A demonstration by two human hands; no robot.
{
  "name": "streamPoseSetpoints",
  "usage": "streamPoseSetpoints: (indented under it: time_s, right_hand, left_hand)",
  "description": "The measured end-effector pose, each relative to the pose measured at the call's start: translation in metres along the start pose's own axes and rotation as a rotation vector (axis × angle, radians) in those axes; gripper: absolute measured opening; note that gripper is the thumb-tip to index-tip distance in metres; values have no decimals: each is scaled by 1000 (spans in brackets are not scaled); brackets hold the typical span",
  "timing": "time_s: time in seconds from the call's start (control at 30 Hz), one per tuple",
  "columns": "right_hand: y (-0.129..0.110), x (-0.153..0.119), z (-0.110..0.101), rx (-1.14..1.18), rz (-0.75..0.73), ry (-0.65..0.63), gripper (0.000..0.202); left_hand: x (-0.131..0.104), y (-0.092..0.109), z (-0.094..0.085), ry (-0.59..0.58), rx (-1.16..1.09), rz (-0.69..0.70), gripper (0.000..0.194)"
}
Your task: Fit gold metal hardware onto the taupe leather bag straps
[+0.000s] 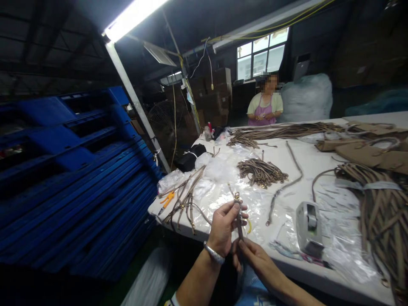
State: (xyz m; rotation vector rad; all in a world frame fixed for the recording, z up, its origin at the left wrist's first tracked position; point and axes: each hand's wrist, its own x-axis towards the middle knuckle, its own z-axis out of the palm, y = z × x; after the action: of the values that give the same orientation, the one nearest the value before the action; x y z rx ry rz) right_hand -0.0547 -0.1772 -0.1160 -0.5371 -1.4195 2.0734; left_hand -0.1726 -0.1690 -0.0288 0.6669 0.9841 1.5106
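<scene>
My left hand (225,225), with a silver bracelet at the wrist, is closed around the upper part of a brown strap (240,229). A gold-coloured metal clasp (236,196) sticks up beyond its fingertips. Lower down, my right hand (251,254) pinches the same strap between thumb and fingers. Both hands are at the table's front edge, and the strap's lower end is hard to make out below them. Clear plastic sheeting (219,212) lies on the table just behind my left hand.
Several straps (188,199) and orange-handled cutters (167,200) lie left. A strap bundle (261,172) is mid-table; a tape dispenser (309,229) and larger bundle (382,212) are right. Blue pallets (95,182) are stacked left. Another person (264,104) is across the white table (287,259).
</scene>
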Motion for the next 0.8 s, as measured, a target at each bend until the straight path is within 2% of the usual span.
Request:
streamPoseSetpoints:
  time_s: [0.13, 0.27, 0.4, 0.5, 0.6, 0.63, 0.73, 0.8]
  right_hand:
    - [-4, -12, 1, -65, 3, 22, 46]
    - [1, -21, 0, -9, 8, 49, 48]
    - [10, -22, 0, 19, -11, 45, 48]
    - [5, -21, -3, -6, -31, 10, 53]
    - [-16, -25, -23, -240, -85, 3, 55]
    - [-26, -28, -34, -354, -121, 45, 52]
    - [-56, -37, -74, -623, -273, 287, 39]
    - [-74, -41, -96, -722, -376, 347, 38]
  left_hand:
    - [-10, 1, 2, -45, -19, 1, 34]
    - [-20, 1, 8, -112, -2, -5, 34]
    - [-23, -1, 21, -62, 74, 10, 37]
    - [-21, -3, 31, -11, 105, 21, 38]
    - [-15, -5, 40, 4, 160, 36, 37]
    - [-13, -5, 42, 6, 198, 50, 36]
    - [-6, -7, 48, 27, 358, 95, 36]
    - [1, -13, 51, 34, 449, 95, 40]
